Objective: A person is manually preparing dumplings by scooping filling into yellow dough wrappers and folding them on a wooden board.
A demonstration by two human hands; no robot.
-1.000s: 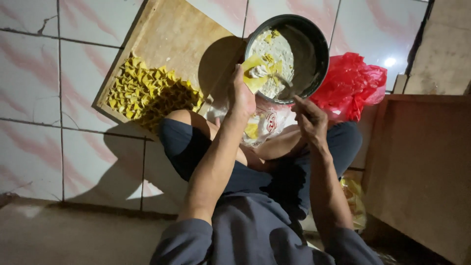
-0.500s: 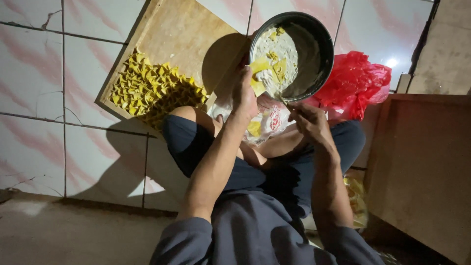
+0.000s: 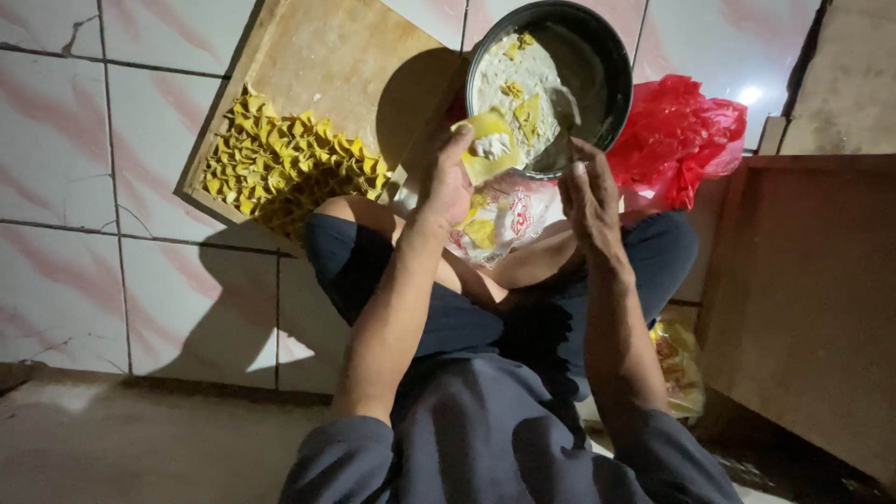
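I'm mid-fill: my left hand [image 3: 450, 182] cups a yellow wrapper [image 3: 487, 149] with filling, near the dark bowl [image 3: 597, 56] at far centre. My right hand [image 3: 588, 191] pinches a spoon [image 3: 564, 107]. Next, I judge, comes careful folding.

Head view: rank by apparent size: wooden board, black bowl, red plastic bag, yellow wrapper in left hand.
1. wooden board
2. black bowl
3. red plastic bag, close to the bowl, so unsure
4. yellow wrapper, held in the left hand

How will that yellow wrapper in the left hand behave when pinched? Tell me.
The yellow wrapper droops over the left hand, so it is probably thin and floppy. The pale filling on it looks wet, so its edges would likely stick when pinched, and it may tear.
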